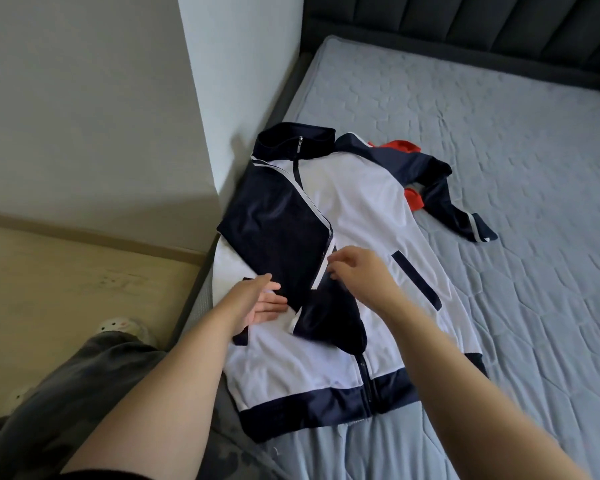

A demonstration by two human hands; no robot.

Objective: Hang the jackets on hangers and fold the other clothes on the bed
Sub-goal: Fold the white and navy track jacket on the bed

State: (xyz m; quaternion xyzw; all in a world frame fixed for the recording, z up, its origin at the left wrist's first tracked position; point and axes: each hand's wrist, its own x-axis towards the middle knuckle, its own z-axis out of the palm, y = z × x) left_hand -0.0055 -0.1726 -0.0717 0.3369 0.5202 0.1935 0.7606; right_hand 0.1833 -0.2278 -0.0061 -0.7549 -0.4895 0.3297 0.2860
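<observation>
**Jacket flat on the bed, both hands at its folded sleeve**

A white and navy jacket (361, 216) lies face up on the near left part of the bed (499, 133). It is zipped, with its collar toward the far end and its navy hem nearest the person. Its left sleeve (281, 230) is folded across the chest, the cuff ending near the zip.

The left hand (262, 304) is held flat with straight fingers at the near left edge of that sleeve and grips nothing. The right hand (357, 271) is over the sleeve's right edge, its fingers (331, 273) bent toward the white stripe (the blur hides whether they pinch the cloth).

The other sleeve (447, 199) trails off to the right across a red garment (397, 147). A dark padded headboard (465, 29) closes the far end. On the pale floor (66, 271) to the left, a patterned slipper (118, 325) shows.
</observation>
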